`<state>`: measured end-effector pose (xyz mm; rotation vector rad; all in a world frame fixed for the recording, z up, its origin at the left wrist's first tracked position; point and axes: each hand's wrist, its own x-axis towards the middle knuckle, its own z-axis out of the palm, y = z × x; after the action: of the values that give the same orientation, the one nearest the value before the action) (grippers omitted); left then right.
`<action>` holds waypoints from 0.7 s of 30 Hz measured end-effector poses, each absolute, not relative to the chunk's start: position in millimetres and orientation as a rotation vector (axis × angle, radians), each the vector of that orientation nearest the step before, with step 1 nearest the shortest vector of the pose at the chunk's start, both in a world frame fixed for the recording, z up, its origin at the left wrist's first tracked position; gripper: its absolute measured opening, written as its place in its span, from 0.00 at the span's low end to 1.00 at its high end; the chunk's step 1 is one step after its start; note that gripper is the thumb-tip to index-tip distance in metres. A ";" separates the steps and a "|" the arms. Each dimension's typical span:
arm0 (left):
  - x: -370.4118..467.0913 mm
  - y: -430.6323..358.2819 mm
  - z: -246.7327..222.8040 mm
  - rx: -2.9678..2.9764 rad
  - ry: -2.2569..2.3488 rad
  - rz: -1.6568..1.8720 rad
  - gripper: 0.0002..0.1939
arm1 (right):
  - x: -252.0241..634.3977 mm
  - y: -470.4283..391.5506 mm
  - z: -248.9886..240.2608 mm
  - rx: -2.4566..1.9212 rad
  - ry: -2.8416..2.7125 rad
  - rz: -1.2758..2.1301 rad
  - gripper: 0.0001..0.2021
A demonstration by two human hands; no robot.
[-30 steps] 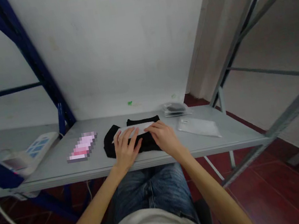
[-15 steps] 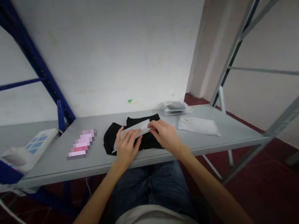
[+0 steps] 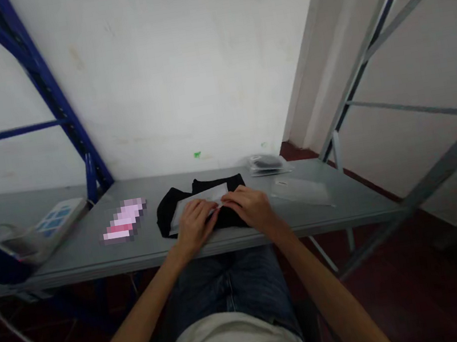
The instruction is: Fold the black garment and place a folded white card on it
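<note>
A translucent whitish plastic bag (image 3: 178, 213) lies aslant on top of a folded black cloth (image 3: 218, 182). My left hand (image 3: 195, 222) rests over the bag's lower edge, fingers bent and closed on it near the middle. Close beside it, my right hand (image 3: 252, 206) pinches the right end of the bag between thumb and fingers. The two hands' fingertips almost meet. Part of the black cloth is hidden under the bag and both hands.
Another flat clear bag (image 3: 303, 192) lies right of my hands on the grey table (image 3: 76, 250), with a stack of packed bags (image 3: 268, 163) behind. Leftward are a blurred-out pink object (image 3: 125, 219) and a white power strip (image 3: 60, 220). Blue posts (image 3: 56, 100) rise at left.
My right hand has shifted slightly left and closer to my left hand. The bag now lies flatter and shows wider above the fingers of my left hand.
</note>
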<state>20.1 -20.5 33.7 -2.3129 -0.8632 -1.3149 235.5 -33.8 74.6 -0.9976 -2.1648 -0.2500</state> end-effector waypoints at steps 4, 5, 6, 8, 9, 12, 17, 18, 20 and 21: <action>0.3 -11.4 44.8 -2.364 -0.919 -1.201 0.07 | 255.8 -28.5 80.8 -1.000 -2.029 -0.313 0.09; -5.8 -8.5 47.4 -2.382 -0.938 -1.198 0.07 | 261.9 -27.3 82.8 -1.019 -1.979 -0.327 0.10; -11.9 -5.8 49.8 -2.406 -0.958 -1.197 0.08 | 267.8 -26.2 84.4 -1.042 -1.934 -0.338 0.10; -22.9 -1.2 54.2 -2.464 -1.000 -1.189 0.09 | 277.5 -24.0 86.6 -1.089 -1.876 -0.346 0.10; -27.6 0.4 56.1 -2.490 -1.025 -1.183 0.10 | 280.8 -23.1 87.0 -1.110 -1.861 -0.340 0.10; -37.7 2.7 60.8 -2.550 -1.114 -1.148 0.13 | 283.8 -22.1 87.1 -1.135 -1.838 -0.285 0.11; -39.7 -0.6 64.9 -2.659 -1.250 -1.030 0.12 | 274.4 -25.2 87.8 -1.106 -1.846 -0.197 0.12; -38.1 -1.6 65.1 -2.679 -1.286 -1.024 0.13 | 271.8 -26.0 88.1 -1.089 -1.854 -0.177 0.12; -33.9 -3.0 64.7 -2.724 -1.335 -1.023 0.16 | 266.3 -27.5 88.6 -1.047 -1.877 -0.140 0.12; -31.8 -3.3 64.2 -2.741 -1.346 -1.026 0.16 | 263.6 -28.1 88.8 -1.028 -1.892 -0.127 0.12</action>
<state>-31.8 -3.3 64.2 -2.7413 -1.3463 -1.0260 263.6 -28.1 88.8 -1.0279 -1.8918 -0.1267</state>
